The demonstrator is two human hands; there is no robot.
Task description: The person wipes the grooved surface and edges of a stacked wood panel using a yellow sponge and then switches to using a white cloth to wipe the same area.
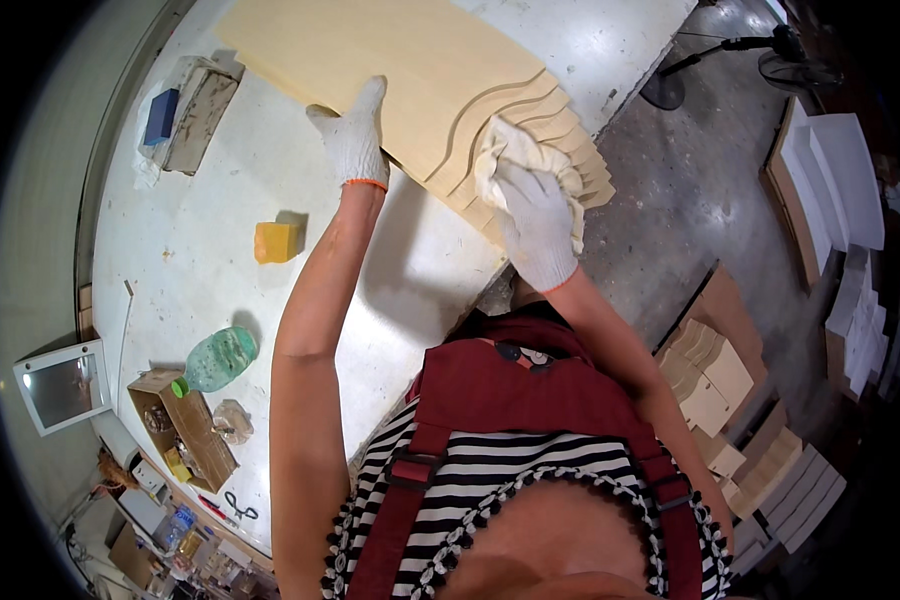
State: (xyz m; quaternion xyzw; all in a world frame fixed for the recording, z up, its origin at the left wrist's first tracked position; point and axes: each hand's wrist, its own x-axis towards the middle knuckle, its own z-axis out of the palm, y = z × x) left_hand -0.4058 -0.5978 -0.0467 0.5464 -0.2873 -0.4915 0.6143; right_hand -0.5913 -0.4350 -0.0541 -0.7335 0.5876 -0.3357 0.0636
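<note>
White-gloved, the right hand (538,215) grips a crumpled cream cloth (513,150) against the stepped, wavy ends of stacked pale wooden panels (400,80), which overhang the edge of the table (190,280). The left hand (355,135) rests at the panels' side; whether its grip closes underneath cannot be told. A yellow block (274,243) sits nearby.

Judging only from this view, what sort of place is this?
Probably a small workshop, perhaps woodworking: stacked tan panels with wavy edges lie on a big white worktable, more cut pieces sit at the right, and a fan stands beyond the table.
</note>
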